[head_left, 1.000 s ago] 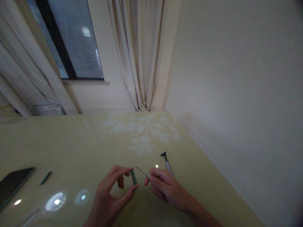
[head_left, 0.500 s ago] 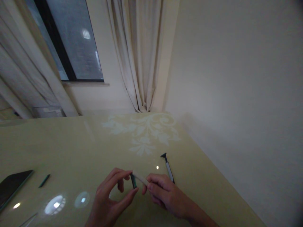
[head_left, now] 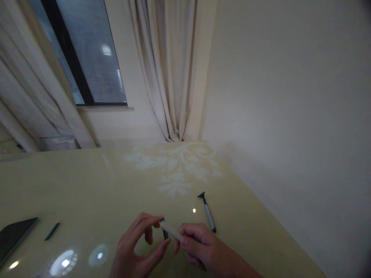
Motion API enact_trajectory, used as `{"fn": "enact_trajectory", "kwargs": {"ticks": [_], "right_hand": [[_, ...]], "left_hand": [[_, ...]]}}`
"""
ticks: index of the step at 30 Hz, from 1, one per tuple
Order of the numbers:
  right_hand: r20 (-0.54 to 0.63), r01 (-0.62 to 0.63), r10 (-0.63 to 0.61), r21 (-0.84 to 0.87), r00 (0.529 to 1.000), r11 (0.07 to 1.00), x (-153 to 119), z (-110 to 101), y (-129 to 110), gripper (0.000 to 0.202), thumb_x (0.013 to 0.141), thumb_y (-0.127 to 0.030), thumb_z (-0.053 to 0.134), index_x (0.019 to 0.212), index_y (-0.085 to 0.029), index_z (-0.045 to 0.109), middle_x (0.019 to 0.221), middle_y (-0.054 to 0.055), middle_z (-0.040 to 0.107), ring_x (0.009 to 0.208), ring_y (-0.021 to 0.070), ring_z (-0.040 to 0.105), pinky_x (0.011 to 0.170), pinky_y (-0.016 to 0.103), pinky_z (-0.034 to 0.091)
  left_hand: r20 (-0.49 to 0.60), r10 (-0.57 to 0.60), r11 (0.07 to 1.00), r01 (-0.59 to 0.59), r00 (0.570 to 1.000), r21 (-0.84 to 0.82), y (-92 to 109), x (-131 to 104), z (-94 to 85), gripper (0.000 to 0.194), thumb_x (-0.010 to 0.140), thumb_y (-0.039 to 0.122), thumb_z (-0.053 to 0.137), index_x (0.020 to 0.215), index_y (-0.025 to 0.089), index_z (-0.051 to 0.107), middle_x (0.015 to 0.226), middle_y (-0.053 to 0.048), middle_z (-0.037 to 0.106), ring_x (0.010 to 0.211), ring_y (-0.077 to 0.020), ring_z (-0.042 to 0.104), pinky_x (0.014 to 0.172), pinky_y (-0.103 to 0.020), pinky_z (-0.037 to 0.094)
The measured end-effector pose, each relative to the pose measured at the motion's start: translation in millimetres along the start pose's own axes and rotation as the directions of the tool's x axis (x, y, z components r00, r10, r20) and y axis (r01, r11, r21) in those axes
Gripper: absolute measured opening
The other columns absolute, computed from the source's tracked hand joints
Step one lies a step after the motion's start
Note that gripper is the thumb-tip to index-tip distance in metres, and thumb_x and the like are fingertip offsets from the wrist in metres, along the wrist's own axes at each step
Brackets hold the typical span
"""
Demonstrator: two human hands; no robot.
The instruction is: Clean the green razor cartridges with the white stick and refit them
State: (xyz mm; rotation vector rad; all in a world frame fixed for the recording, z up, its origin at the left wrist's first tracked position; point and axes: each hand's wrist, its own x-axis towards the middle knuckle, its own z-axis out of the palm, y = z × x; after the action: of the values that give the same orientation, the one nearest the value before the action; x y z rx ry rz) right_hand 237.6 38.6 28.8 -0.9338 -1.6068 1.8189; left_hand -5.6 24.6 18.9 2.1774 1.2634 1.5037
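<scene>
My left hand pinches a small dark green piece by its two ends, between thumb and forefinger. A pale, slim stick is held in my right hand, its far end lying against the upper part of the dark piece. Beyond my right hand a razor with a grey and black handle rests on the table, its head pointing away. Part of the dark piece is hidden behind the stick.
The glossy yellowish table reaches back to a curtain and a wall at the right. At the left lie a small dark green strip and a dark flat object.
The pale stick has shifted across the dark piece toward its upper end and covers more of it. The whole view has tilted slightly, so the table things appear lower.
</scene>
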Motion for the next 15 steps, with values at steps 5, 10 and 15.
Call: {"fn": "enact_trajectory", "kwargs": {"ticks": [5,10,15], "right_hand": [[-0.028,-0.017,0.019,0.047,0.999,0.999,-2,1,-5,0.054,0.097,-0.072,0.063,0.101,-0.018,0.068,0.063,-0.006,0.042,0.053,0.0095,0.034,0.050,0.023,0.024],[0.003,-0.057,0.057,0.000,0.998,0.998,-3,3,-3,0.053,0.096,-0.070,0.064,0.103,-0.018,0.070,0.064,-0.006,0.044,0.054,0.0097,0.035,0.049,0.022,0.025],[-0.015,-0.047,0.047,0.011,0.999,0.999,-1,1,5,0.055,0.096,-0.072,0.063,0.104,-0.018,0.069,0.062,-0.006,0.043,0.052,0.0094,0.035,0.048,0.022,0.025]], "left_hand": [[-0.005,0.003,1.000,-0.003,1.000,0.003,-4,-2,1.2,0.033,0.090,0.031,0.080,0.122,0.028,0.071,0.084,0.000,0.070,0.064,-0.0159,0.068,0.063,-0.027,0.061],[0.013,0.043,0.999,-0.043,0.999,-0.002,-10,-3,2.7,0.037,0.090,0.028,0.080,0.125,0.029,0.069,0.081,0.001,0.069,0.063,-0.0156,0.068,0.062,-0.026,0.061],[0.002,0.036,0.999,-0.036,0.999,-0.030,-11,-4,4.5,0.036,0.089,0.028,0.080,0.123,0.030,0.070,0.084,0.000,0.070,0.061,-0.0146,0.067,0.061,-0.026,0.061]]}}
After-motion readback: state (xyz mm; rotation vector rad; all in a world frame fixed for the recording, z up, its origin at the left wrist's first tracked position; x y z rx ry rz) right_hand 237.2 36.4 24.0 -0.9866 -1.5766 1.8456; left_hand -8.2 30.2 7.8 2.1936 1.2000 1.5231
